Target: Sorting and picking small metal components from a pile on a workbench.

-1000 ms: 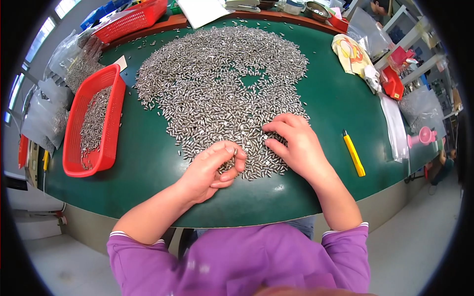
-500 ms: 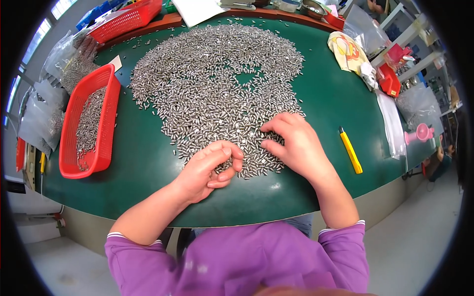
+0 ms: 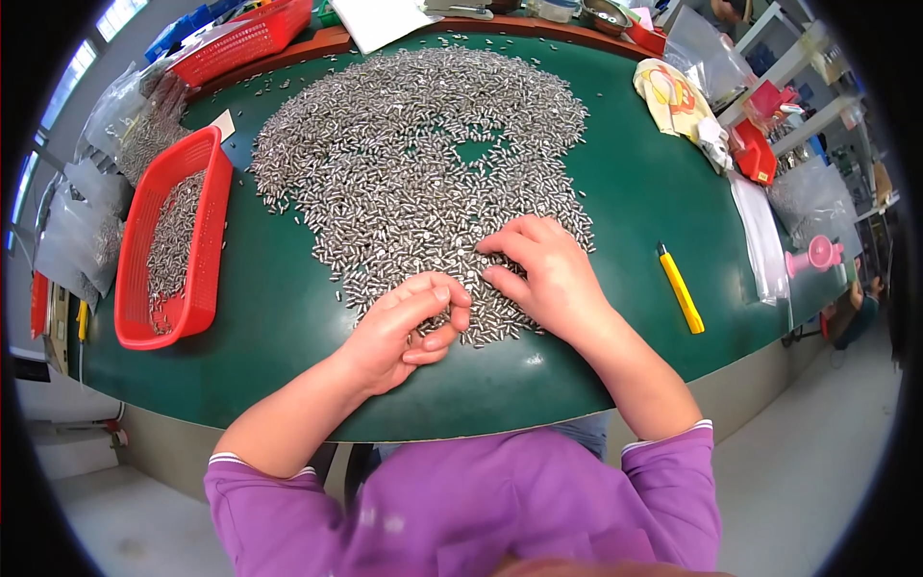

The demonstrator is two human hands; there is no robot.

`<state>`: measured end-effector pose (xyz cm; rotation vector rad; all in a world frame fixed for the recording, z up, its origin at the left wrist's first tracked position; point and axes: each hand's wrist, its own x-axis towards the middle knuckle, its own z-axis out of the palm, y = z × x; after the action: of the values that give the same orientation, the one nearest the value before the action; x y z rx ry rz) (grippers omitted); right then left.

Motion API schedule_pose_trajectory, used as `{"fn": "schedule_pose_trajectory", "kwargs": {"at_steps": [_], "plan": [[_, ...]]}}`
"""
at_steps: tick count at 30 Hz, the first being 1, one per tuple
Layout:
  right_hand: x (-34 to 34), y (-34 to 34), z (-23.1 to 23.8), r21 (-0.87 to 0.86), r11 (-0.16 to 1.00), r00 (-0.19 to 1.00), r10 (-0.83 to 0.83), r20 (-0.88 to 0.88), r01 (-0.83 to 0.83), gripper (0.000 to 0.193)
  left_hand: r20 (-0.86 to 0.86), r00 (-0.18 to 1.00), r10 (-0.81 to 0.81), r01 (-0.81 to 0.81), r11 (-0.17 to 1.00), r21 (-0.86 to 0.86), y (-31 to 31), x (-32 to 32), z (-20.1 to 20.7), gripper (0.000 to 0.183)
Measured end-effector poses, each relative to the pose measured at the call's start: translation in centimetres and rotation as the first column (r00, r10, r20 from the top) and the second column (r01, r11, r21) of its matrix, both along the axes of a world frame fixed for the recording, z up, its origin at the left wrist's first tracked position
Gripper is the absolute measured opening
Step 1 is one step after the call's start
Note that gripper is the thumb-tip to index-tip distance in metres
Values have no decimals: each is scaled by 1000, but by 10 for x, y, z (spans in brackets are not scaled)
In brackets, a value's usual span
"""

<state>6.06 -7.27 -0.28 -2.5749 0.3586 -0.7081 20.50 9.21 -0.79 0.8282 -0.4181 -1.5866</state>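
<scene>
Left hand point(image 3: 404, 332) curled, fingertips pinched at the near edge of the metal pins point(image 3: 423, 173); grip contents too small to tell. Right hand point(image 3: 543, 274) just beside, fingers spread flat on pins. Red basket point(image 3: 197, 308) far left; yellow knife point(image 3: 681, 288) right.

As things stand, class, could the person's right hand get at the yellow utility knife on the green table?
Probably yes: the yellow utility knife lies beside the right hand, with bare green table between them and nothing blocking.
</scene>
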Motion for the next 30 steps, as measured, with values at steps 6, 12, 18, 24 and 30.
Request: {"fn": "schedule_pose_trajectory", "kwargs": {"at_steps": [6, 12, 18, 24, 30], "plan": [[4, -1, -7, -12, 999, 999, 35, -20, -35, 10, -2, 1000, 2, -2, 1000, -2, 0, 0, 0, 19], [1, 0, 3, 10, 1000, 1000, -25, 13, 25, 11, -18, 1000, 1, -1, 1000, -4, 1, 2, -2, 18], [5, 4, -1, -23, 996, 997, 81, -5, -81, 12, -49, 999, 16, -17, 1000, -5, 0, 2, 0, 16], [6, 2, -4, -41, 997, 998, 65, 15, -65, 8, -68, 998, 7, -8, 1000, -13, 1, 3, -1, 16], [-14, -9, 24, -42, 997, 997, -72, -28, 70, 15, -82, 996, 19, -19, 1000, -2, 0, 2, -1, 16]]}}
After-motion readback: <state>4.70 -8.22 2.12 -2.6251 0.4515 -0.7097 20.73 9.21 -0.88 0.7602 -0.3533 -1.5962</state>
